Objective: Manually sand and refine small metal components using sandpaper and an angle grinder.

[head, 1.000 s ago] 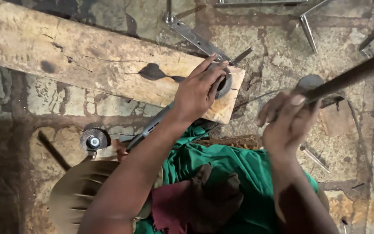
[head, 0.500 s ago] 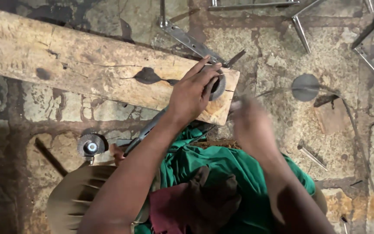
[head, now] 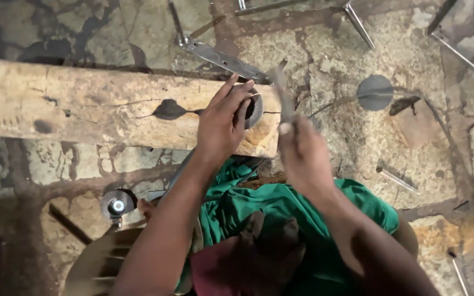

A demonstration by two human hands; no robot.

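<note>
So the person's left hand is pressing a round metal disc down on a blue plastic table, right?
Not quite. The head view shows the left hand pressing the round metal disc down on a rough wooden plank, not a blue plastic table. The plank lies across a stone floor.

No packages, no labels, no signs, no screens anywhere in view, only bare wood, stone floor and plain unmarked metal parts.
</note>
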